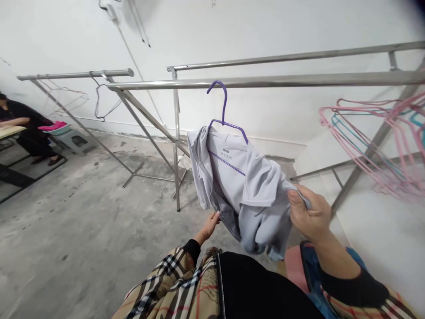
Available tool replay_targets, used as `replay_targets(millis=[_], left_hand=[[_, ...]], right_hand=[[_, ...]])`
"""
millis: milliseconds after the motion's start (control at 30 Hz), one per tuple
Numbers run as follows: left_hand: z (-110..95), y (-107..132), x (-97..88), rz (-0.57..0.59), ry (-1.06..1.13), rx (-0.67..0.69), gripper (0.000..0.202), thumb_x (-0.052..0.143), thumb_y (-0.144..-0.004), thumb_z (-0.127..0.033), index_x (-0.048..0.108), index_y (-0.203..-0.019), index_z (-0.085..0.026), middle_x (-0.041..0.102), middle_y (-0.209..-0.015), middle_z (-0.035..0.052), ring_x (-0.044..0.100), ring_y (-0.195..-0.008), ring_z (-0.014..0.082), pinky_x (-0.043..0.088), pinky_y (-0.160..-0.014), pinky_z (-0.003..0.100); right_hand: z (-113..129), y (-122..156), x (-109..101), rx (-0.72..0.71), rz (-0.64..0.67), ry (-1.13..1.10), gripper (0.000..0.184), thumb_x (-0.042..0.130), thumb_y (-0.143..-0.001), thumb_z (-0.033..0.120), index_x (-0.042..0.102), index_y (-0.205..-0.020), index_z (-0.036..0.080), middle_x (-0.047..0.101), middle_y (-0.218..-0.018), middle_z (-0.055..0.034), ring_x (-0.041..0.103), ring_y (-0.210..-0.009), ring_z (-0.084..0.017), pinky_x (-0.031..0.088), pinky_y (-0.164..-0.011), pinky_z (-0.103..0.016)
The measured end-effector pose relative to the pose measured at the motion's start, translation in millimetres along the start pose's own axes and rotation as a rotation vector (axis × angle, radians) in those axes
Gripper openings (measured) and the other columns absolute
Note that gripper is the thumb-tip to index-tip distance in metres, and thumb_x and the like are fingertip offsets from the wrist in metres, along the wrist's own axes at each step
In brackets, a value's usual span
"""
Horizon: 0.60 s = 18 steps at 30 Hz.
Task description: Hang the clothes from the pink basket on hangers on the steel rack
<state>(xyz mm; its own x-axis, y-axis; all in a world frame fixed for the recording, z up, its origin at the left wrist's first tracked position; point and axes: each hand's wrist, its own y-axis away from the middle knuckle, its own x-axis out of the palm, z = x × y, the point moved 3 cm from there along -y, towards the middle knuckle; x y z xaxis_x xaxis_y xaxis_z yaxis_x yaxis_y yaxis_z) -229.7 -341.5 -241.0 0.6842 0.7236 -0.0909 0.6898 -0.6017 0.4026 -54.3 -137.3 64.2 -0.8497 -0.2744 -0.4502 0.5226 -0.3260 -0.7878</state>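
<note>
A light grey garment (262, 177) with an open front hangs from a purple hanger (224, 104). The hanger's hook is at the front metal rail; whether it rests over the rail or stands in front of it I cannot tell for sure. My left hand (210, 225) pinches the garment's front edge low on the left, with part of the fingers hidden behind the cloth. On the right, my right hand (310, 210) is closed round a bunched part of the garment and pulls it out sideways. Folds hide the garment's lower inside.
Steel drying racks (252, 82) run along the white wall. Pink and blue hangers (368, 146) hang at the right, a dark hanger (99, 104) at the left. At far left a seated person (26, 119) is beside a basin (58, 128) on a grey stool (78, 141).
</note>
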Motion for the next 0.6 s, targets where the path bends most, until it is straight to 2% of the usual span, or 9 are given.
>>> replay_targets(millis=[67, 133, 267, 433, 600], left_hand=[[3, -6, -28.6, -0.076, 0.067, 0.003, 0.084, 0.039, -0.079, -0.079, 0.057, -0.127, -0.012, 0.066, -0.12, 0.0181, 0.064, -0.111, 0.0278, 0.048, -0.096, 0.041], [8, -8, -54.5, -0.155, 0.096, -0.001, 0.09, 0.043, -0.076, -0.081, 0.051, -0.135, -0.013, 0.063, -0.127, 0.0193, 0.062, -0.115, 0.0284, 0.046, -0.098, 0.041], [18, -1, -95.4, -0.281, 0.115, -0.02, 0.104, 0.054, -0.064, -0.085, 0.049, -0.137, -0.01, 0.061, -0.129, 0.0228, 0.059, -0.119, 0.0332, 0.044, -0.101, 0.044], [38, 16, -130.6, -0.377, 0.145, -0.028, 0.106, 0.061, -0.055, -0.086, 0.056, -0.13, -0.01, 0.067, -0.118, 0.0211, 0.061, -0.118, 0.0356, 0.045, -0.103, 0.044], [68, 28, -152.5, -0.484, 0.206, -0.05, 0.093, 0.068, -0.044, -0.084, 0.069, -0.108, -0.016, 0.072, -0.102, 0.0153, 0.066, -0.11, 0.0341, 0.05, -0.096, 0.039]], right_hand=[[10, -23, 39, -0.044, -0.036, -0.038, 0.028, 0.049, -0.097, 0.039, 0.069, -0.088, 0.022, 0.062, -0.055, -0.002, 0.057, -0.048, -0.018, 0.041, -0.048, -0.029], [19, -46, 82, -0.068, -0.027, -0.09, 0.031, 0.046, -0.098, 0.041, 0.068, -0.089, 0.022, 0.063, -0.059, -0.0033, 0.059, -0.052, -0.019, 0.043, -0.053, -0.03], [35, -90, 170, -0.076, 0.047, -0.163, 0.042, 0.036, -0.1, 0.049, 0.064, -0.086, 0.021, 0.059, -0.057, -0.0031, 0.055, -0.052, -0.017, 0.039, -0.054, -0.028], [55, -132, 261, -0.044, 0.13, -0.157, 0.051, 0.025, -0.101, 0.054, 0.061, -0.085, 0.021, 0.059, -0.059, -0.0046, 0.054, -0.054, -0.018, 0.035, -0.057, -0.029], [87, -159, 326, 0.043, 0.259, -0.048, 0.045, 0.023, -0.104, 0.044, 0.058, -0.096, 0.017, 0.066, -0.073, -0.011, 0.062, -0.066, -0.023, 0.037, -0.064, -0.03]])
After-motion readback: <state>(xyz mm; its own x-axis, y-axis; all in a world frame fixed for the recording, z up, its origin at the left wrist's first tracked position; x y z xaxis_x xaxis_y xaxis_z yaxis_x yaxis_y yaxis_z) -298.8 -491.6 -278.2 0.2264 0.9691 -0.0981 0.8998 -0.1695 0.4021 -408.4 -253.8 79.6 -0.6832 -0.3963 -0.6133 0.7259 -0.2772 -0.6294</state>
